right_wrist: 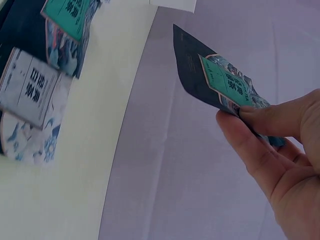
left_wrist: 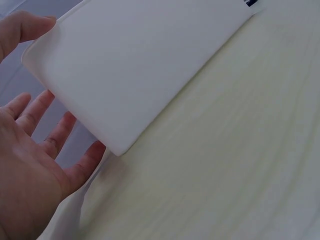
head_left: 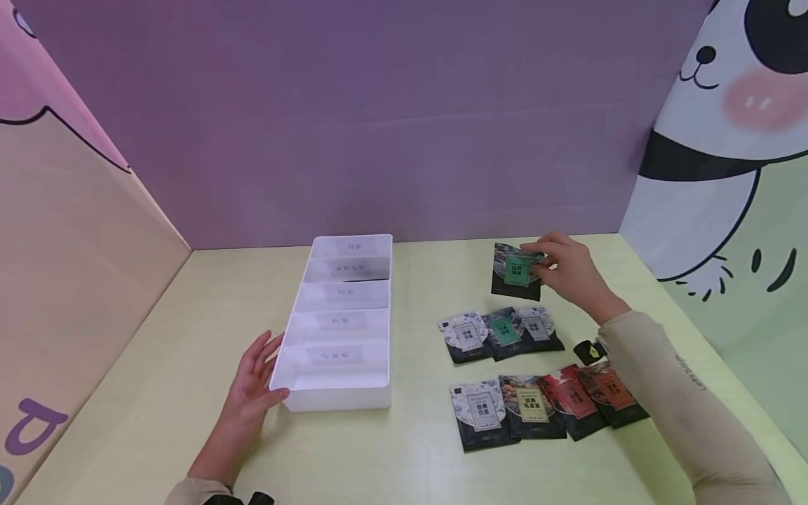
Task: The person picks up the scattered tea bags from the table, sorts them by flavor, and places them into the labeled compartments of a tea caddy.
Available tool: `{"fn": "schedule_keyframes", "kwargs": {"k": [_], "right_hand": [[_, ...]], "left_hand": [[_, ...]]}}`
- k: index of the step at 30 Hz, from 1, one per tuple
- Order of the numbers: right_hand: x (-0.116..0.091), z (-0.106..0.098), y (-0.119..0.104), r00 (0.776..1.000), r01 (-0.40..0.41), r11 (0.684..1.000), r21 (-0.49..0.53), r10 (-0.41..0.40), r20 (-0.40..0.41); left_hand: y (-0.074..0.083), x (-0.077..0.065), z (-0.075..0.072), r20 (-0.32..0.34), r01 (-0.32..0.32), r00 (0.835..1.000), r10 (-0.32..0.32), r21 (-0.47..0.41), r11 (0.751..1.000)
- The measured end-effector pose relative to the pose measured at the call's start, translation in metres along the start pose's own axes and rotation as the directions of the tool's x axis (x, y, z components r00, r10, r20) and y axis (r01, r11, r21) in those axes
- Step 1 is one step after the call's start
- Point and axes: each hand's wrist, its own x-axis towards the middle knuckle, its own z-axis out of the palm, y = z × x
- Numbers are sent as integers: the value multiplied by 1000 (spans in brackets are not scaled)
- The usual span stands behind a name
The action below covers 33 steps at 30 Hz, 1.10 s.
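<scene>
A small dark packet with a green label (head_left: 517,271) is held up above the far right of the table. My right hand (head_left: 564,270) pinches its right edge between thumb and fingers, as the right wrist view also shows. At the near left corner of a long white divided box (head_left: 334,398), my left hand (head_left: 252,386) rests with fingers spread loosely along the side and the thumb touching the corner. Labels with printed characters mark the box's several compartments. In the left wrist view, fingertips (left_wrist: 95,150) touch the edge of the box's plain white wall.
Right of the box lies an overlapping row of packets, two white-labelled (head_left: 468,337) and one green-labelled (head_left: 505,332). A nearer row has white (head_left: 484,414), yellow (head_left: 533,407), red (head_left: 574,400) and orange (head_left: 614,391) labels. A purple backdrop (head_left: 404,126) stands behind the table.
</scene>
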Motion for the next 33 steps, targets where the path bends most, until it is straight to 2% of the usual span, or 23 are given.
{"fn": "schedule_keyframes", "kwargs": {"k": [13, 21, 26, 33], "right_hand": [[22, 25, -14, 999, 26, 997, 77, -28, 21], [35, 36, -30, 997, 37, 990, 137, -45, 55], [40, 45, -40, 994, 90, 983, 160, -99, 48], [50, 55, -51, 988, 154, 970, 189, -156, -2]], "left_hand": [[1, -1, 0, 6, -16, 1000, 17, -25, 1000], [1, 0, 1, -10, 29, 1000, -29, -8, 1000], [1, -2, 2, -9, 19, 1000, -19, -9, 1000], [2, -1, 2, -8, 25, 1000, -25, 0, 1000]]}}
